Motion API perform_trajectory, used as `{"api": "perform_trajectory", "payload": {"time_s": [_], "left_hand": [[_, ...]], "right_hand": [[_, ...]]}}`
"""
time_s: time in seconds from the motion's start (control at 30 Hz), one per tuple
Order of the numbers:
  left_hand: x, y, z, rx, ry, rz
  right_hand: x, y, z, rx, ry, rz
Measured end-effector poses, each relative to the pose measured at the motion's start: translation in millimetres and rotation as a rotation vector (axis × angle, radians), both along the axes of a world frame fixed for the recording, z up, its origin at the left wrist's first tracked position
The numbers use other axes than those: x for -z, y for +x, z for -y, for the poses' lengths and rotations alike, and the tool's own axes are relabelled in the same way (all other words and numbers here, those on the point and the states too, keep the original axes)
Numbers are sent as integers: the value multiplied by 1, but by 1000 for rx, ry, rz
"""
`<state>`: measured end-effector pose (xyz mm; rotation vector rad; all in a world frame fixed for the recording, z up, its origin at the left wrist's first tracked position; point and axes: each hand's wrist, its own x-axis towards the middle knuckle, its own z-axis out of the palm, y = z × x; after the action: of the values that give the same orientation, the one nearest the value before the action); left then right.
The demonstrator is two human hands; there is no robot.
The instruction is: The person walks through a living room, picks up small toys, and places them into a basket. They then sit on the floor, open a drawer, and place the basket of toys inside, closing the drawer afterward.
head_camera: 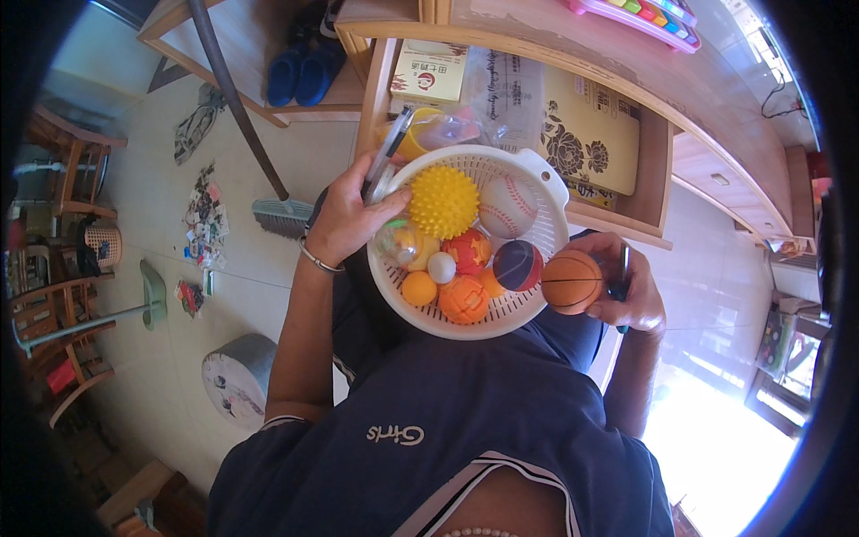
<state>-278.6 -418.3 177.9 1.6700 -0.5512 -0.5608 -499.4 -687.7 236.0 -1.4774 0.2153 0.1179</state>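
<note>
On my lap rests a white plastic colander (463, 333) of balls: a yellow spiky ball (444, 202), a toy baseball (508, 207), a dark blue and red ball (517, 266), a clear capsule ball (401, 243), a small white ball (441, 267) and several orange and red ones. My left hand (356, 208) grips the colander's left rim and has pens (389, 151) between its fingers. My right hand (621, 285) holds a small orange toy basketball (571, 282) at the right rim, along with a dark, slim object (624, 268) that its fingers partly hide.
Beyond the colander an open wooden drawer (654, 168) holds boxes, plastic bags and a yellow cup. A broom (282, 208) leans at the left, near blue clogs (309, 74) on a shelf. Swept litter (205, 221), a round drum-like stool (240, 379) and a dustpan (153, 295) stand on the floor.
</note>
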Motion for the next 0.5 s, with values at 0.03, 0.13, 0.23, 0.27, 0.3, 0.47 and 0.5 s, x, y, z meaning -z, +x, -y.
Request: {"api": "perform_trajectory", "payload": {"time_s": [0.03,0.13,0.23,0.27,0.3,0.47,0.5], "left_hand": [[1,0,-1,2,-18,-27],[1,0,-4,7,0,-75],[-1,2,-10,49,56,-56],[-1,2,-11,59,59,-55],[-1,2,-12,66,61,-54],[-3,0,-16,110,80,-85],[-3,0,-16,102,80,-68]], "right_hand": [[0,-1,0,36,55,35],[-5,-1,2,73,129,77],[-11,1,2,121,107,81],[-12,2,1,147,89,80],[-13,3,-1,153,54,95],[-21,7,-15,224,-165,58],[-26,10,-17,212,-232,30]]}}
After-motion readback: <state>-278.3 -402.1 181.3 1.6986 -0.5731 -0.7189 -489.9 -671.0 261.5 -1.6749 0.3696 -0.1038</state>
